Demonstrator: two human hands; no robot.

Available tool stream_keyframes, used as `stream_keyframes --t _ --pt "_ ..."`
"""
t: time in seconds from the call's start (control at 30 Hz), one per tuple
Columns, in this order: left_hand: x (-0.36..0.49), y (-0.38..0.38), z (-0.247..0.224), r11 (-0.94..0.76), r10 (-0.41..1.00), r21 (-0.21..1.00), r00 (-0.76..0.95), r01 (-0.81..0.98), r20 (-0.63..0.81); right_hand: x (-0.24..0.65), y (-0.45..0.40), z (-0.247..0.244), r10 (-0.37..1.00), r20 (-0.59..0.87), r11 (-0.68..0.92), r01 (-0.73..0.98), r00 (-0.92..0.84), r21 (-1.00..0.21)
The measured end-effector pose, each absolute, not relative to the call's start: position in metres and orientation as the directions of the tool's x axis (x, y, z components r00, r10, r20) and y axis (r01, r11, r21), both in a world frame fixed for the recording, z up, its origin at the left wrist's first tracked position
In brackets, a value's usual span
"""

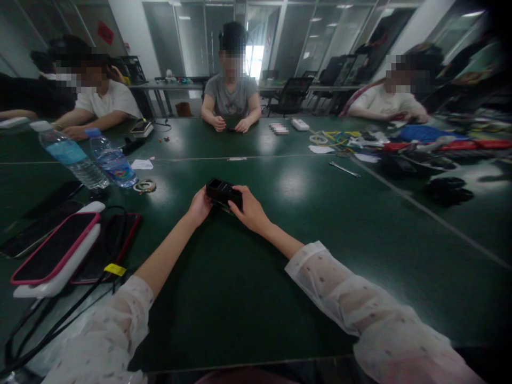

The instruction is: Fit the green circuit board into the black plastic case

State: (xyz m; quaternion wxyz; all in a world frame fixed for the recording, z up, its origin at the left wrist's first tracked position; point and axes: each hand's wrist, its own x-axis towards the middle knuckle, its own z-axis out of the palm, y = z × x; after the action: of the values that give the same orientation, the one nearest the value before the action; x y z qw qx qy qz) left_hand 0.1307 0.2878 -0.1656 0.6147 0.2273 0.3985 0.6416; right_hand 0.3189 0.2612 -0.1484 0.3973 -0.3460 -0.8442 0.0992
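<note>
A small black box-shaped device (224, 193) is held just above the green tabletop, in front of me. Its upper face has a dark rectangular panel at the left and a few small pale marks. My left hand (200, 207) grips its left end, fingers partly hidden behind it. My right hand (252, 209) closes round the right end, with the thumb on the near side and fingers over the top. Something thin shows under the device's near edge; I cannot make it out.
Phones (56, 250) and black cables lie at the left, near two water bottles (114, 160). A wrench (344, 169) rests right of centre on the green table (320, 213). Cables and a blue cloth-like item (430, 134) are piled at the far right. Several people sit around.
</note>
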Motion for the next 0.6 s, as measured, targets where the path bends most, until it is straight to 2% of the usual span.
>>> stream_keyframes --t 0.6 --pt "0.1309 0.2874 -0.1663 0.063 0.974 0.797 -0.138 -0.601 -0.181 0.3185 0.2621 -0.1491 0.659 0.611 0.745 0.493 -0.439 -0.449"
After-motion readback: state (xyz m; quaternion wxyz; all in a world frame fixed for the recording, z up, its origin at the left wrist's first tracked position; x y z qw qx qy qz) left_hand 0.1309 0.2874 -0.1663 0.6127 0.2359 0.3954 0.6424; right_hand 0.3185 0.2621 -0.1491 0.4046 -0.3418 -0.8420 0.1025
